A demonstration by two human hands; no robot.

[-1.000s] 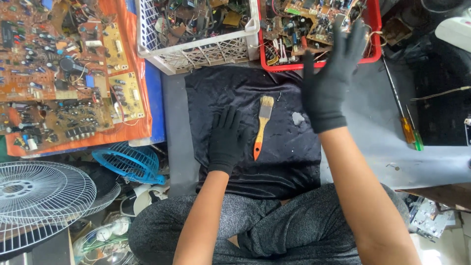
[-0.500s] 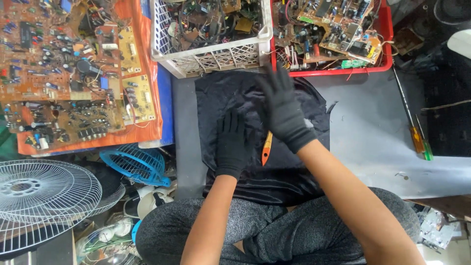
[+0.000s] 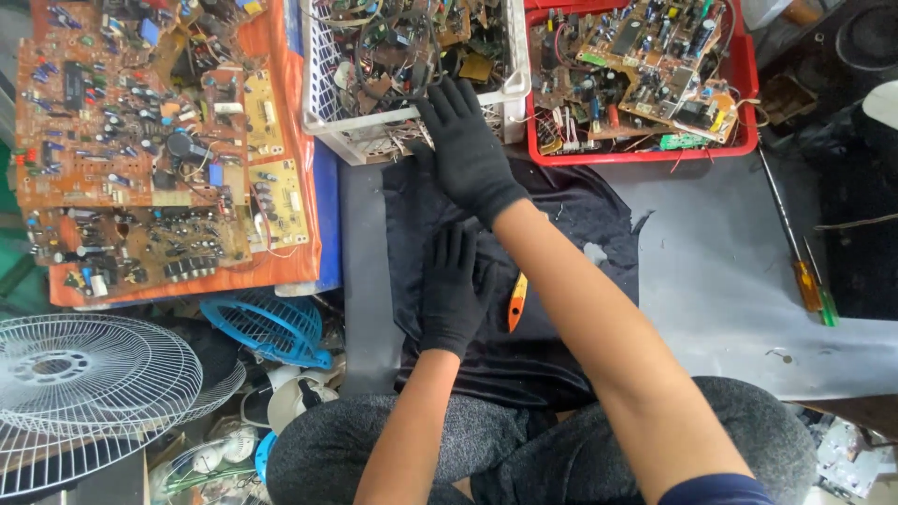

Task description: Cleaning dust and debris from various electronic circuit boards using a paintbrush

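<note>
Both hands wear black gloves. My left hand (image 3: pixel 454 292) lies flat, fingers apart, on a black cloth (image 3: pixel 561 346) spread on the grey work surface. My right hand (image 3: pixel 465 142) reaches across to the left, fingers spread over the front rim of a white plastic basket (image 3: pixel 365 140) filled with circuit scrap; it holds nothing that I can see. A small brush with an orange handle (image 3: pixel 515 301) lies on the cloth, mostly hidden under my right forearm.
A red tray (image 3: pixel 748 93) of circuit boards sits at the back right. Brown circuit boards (image 3: pixel 140 140) lie on an orange sheet to the left. Two screwdrivers (image 3: pixel 809 281) rest at the right. A white fan guard (image 3: pixel 84 393) and a blue fan blade (image 3: pixel 271 327) lie lower left.
My right hand has swung from the red tray at the right, across the cloth, to the white basket at the left. The left hand stays flat on the cloth.
</note>
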